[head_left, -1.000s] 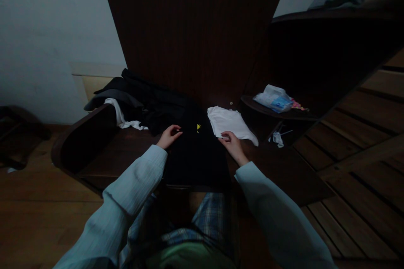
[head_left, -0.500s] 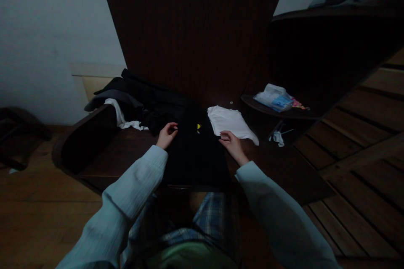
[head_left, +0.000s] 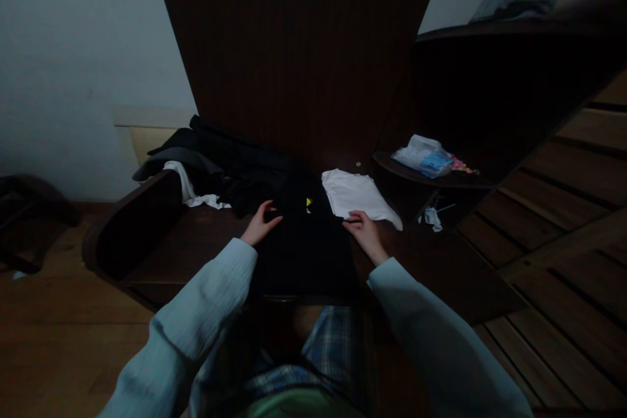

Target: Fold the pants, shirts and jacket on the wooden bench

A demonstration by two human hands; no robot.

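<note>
1. Fabric point(head_left: 304, 255), black and laid out flat, is set on the dark wooden surface point(head_left: 166, 251), its near edge lined up with the front edge, just above the person's plaid shorts point(head_left: 333, 336). A small yellow mark point(head_left: 308, 201) is shown on its far part; any folds are hidden by the darkness.
2. At the left edge of the fabric, the left hand point(head_left: 259, 224) is placed with thumb and forefinger parted; whether cloth is touched within that grip cannot be told.
3. At the right edge of the fabric, a small corner of it is pinched between the thumb and fingers of the right hand point(head_left: 366, 234), the grip being closed on it.
4. Just right of the fabric, a folded white cloth point(head_left: 361, 193) is laid, its near edge partly covered by the right hand's fingertips.
5. Behind and left of the fabric, dark clothes point(head_left: 220, 160) are heaped, with a white garment point(head_left: 185, 184) hung out beneath them; where heap and fabric meet cannot be made out.
6. Well to the right of the fabric, a clear and blue plastic packet point(head_left: 422, 158) is carried by a small shelf point(head_left: 470, 181), with a pink item point(head_left: 462, 165) beside it.
7. Behind the fabric, the view is filled by an upright dark panel point(head_left: 304, 65); far to its right, wooden slats point(head_left: 573, 294) are seen.
</note>
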